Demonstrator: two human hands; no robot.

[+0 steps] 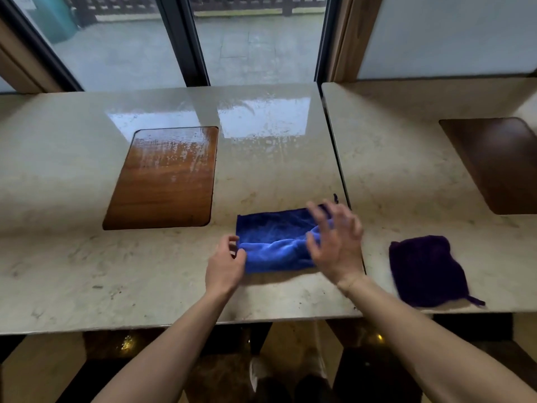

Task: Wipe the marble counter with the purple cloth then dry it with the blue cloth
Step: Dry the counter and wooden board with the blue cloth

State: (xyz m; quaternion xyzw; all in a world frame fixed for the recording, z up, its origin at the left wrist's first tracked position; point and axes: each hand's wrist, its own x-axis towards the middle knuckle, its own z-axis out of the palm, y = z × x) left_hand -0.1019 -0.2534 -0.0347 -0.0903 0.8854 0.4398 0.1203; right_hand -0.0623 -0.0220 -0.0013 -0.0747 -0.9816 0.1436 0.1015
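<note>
A blue cloth (276, 242) lies folded on the marble counter (72, 271), near its front right part. My left hand (226, 264) pinches the cloth's near left corner with thumb and fingers. My right hand (334, 242) hovers over the cloth's right end with its fingers spread, blurred by motion and holding nothing. The purple cloth (427, 271) lies crumpled on the neighbouring counter slab to the right, apart from both hands. A wet sheen covers the far part of the counter.
A wooden inlay panel (162, 178) sits flush in the counter at left, streaked with water. A second dark inlay (499, 164) is at far right. A narrow seam (337, 158) divides the two slabs. Window glass rises behind the counter.
</note>
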